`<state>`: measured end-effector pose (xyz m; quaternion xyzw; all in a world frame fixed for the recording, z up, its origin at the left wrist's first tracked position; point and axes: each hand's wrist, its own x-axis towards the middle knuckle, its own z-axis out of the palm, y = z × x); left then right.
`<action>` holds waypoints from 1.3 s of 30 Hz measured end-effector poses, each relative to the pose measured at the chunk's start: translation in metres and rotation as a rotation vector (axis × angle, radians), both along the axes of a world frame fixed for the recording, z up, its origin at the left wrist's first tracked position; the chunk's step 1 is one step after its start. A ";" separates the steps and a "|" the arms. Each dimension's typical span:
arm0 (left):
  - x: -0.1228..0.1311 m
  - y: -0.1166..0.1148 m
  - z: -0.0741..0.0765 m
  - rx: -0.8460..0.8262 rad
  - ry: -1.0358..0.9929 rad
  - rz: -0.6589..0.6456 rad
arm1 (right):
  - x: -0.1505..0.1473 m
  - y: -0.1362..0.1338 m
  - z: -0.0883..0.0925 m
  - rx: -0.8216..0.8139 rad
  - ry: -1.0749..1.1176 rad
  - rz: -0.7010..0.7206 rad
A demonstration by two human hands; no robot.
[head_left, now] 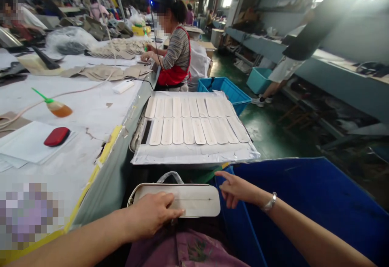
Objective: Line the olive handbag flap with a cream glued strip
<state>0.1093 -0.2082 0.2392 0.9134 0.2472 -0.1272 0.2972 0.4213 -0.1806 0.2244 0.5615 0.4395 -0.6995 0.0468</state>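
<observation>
A cream handbag (pixel 200 206) lies across my lap, its long, rounded flat panel facing up, with a dark line running along it. A handle loop (pixel 172 176) in clear plastic sticks out beyond its far edge. My left hand (pixel 154 212) presses down on the panel's left half and holds the bag there, thumb and fingers bent over it. Just past the bag's right end is my right hand (pixel 234 188), its index finger stretched out and the other fingers loosely curled, holding nothing. Ahead, rows of cream rounded strips (pixel 188 131) lie on a paper-covered board (pixel 194 153).
A large blue bin (pixel 291 186) stands at my right. The long worktable (pixel 88 165) on my left carries a glue bottle (pixel 59 107), a red case (pixel 56 136) and white sheets (pixel 27 141). A co-worker (pixel 179 48) sits beyond the board, near another blue crate (pixel 226 88).
</observation>
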 end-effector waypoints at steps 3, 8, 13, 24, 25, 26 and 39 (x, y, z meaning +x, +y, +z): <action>0.001 -0.002 -0.004 0.005 -0.002 -0.025 | 0.005 -0.019 -0.014 -0.114 0.105 0.048; -0.002 -0.002 0.000 -0.037 -0.034 0.004 | -0.008 -0.026 -0.025 -0.039 0.155 0.022; -0.003 -0.001 0.003 -0.052 -0.051 0.019 | -0.014 -0.032 -0.029 0.091 0.243 -0.007; -0.004 0.004 -0.001 -0.063 -0.076 -0.049 | -0.025 0.000 -0.030 0.541 0.148 0.298; -0.004 0.005 0.000 -0.068 -0.081 -0.049 | -0.027 0.009 -0.027 0.564 0.146 0.383; -0.003 0.005 0.000 -0.067 -0.083 -0.045 | -0.029 0.017 -0.024 0.570 0.142 0.453; 0.005 0.007 0.005 -0.036 -0.061 -0.040 | -0.028 0.035 0.002 1.035 -0.271 1.079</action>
